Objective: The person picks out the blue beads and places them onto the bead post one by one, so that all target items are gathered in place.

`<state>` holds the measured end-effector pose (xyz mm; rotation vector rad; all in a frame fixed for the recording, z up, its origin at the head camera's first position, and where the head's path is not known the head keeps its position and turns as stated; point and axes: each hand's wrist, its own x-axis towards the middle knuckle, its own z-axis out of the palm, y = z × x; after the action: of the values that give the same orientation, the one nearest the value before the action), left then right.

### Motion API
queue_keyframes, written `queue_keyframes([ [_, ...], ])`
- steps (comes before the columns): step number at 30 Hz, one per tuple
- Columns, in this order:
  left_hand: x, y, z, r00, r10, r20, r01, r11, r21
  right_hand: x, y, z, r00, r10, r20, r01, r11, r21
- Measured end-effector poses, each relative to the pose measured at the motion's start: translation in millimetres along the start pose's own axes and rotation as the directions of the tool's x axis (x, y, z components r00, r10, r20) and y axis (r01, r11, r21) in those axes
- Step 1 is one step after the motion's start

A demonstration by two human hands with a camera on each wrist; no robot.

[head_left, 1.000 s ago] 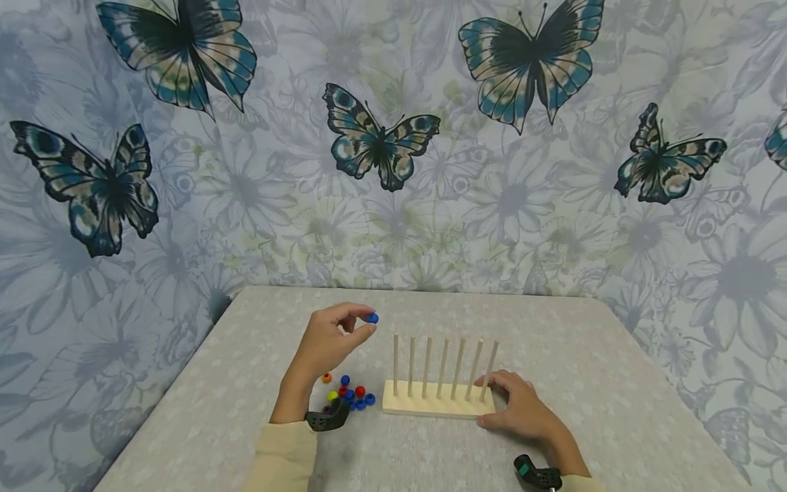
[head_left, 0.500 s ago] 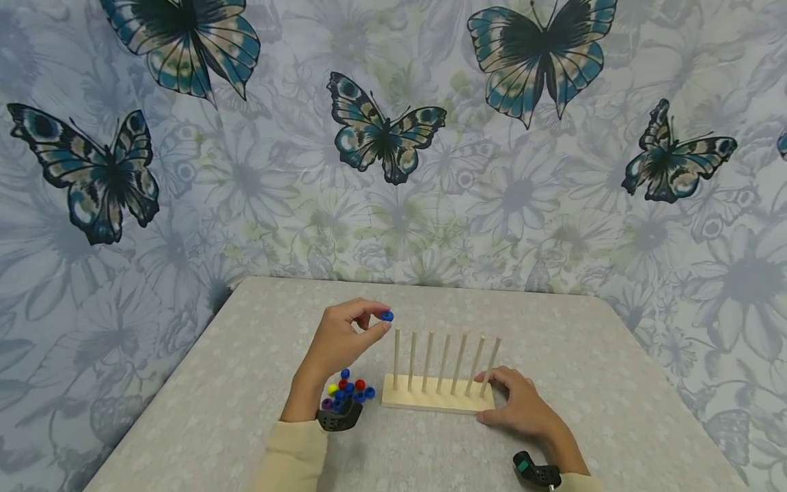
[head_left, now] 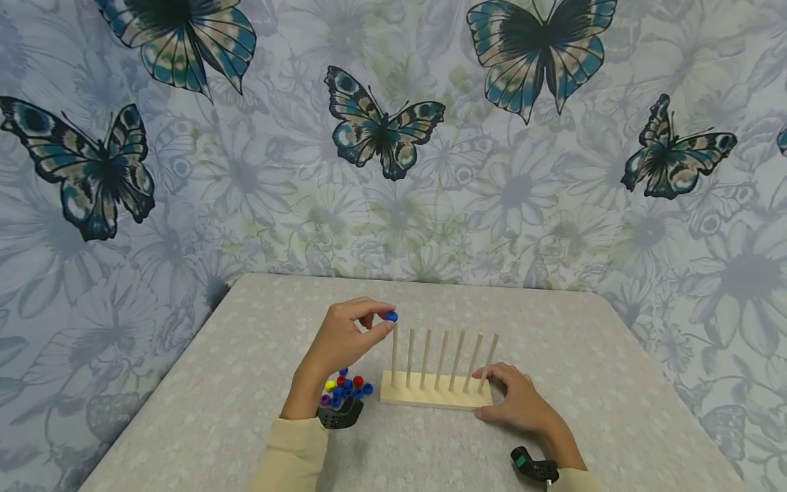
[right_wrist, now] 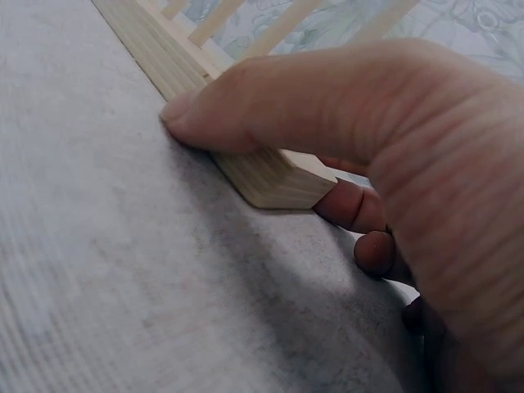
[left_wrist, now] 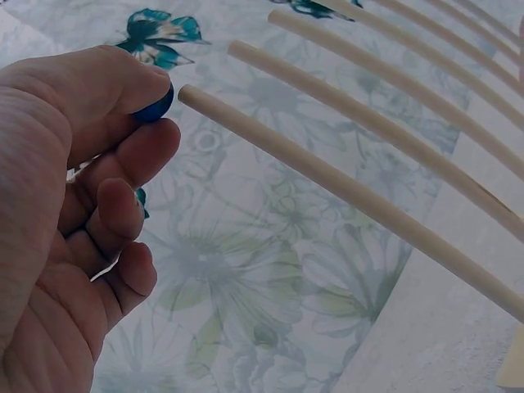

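Note:
Between thumb and forefinger my left hand (head_left: 341, 333) pinches a blue bead (head_left: 391, 316). In the head view the bead is at the tip of the leftmost peg (head_left: 395, 352); the left wrist view shows the same bead (left_wrist: 155, 105) right beside that peg's end (left_wrist: 187, 93). Several upright pegs stand in a row on a pale wooden base (head_left: 436, 396), and no beads show on them. My right hand (head_left: 519, 403) grips the right end of this base, thumb on the near side and fingers behind, as the right wrist view of the base (right_wrist: 282, 184) shows.
A small pile of beads (head_left: 347, 385), blue, red, yellow and purple, lies left of the base, partly hidden by the left wrist's black camera (head_left: 341, 414). A pale patterned cloth (head_left: 430, 451) covers the table. A butterfly-printed wall (head_left: 393, 225) rises behind.
My left hand has moved right with the blue bead, from left of the pegs to the leftmost peg's tip. My right hand keeps its grip on the base. The head view has tilted slightly down.

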<state>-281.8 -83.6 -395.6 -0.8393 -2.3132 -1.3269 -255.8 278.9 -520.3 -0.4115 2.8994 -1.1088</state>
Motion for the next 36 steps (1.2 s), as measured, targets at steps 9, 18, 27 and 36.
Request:
queue_keyframes([
  [9,0.5,0.3,1.2,0.999,-0.034,0.032,0.034,0.999,0.007,-1.1,-1.9,-1.1,1.000,-0.004,0.004,0.004,1.000,0.000],
  [18,0.8,0.5,2.1,0.998,-0.038,0.053,0.038,0.999,0.009,0.1,1.5,-1.8,1.000,-0.030,0.007,0.031,0.999,-0.019],
  [27,0.2,-2.3,3.3,0.994,-0.069,0.082,0.066,0.997,0.041,-0.1,1.2,-1.2,1.000,-0.019,0.004,0.019,0.999,-0.030],
  [36,-0.2,-4.2,3.1,0.990,-0.094,0.103,0.088,0.995,0.054,0.2,0.4,-2.2,1.000,-0.019,0.010,0.020,0.999,-0.028],
])
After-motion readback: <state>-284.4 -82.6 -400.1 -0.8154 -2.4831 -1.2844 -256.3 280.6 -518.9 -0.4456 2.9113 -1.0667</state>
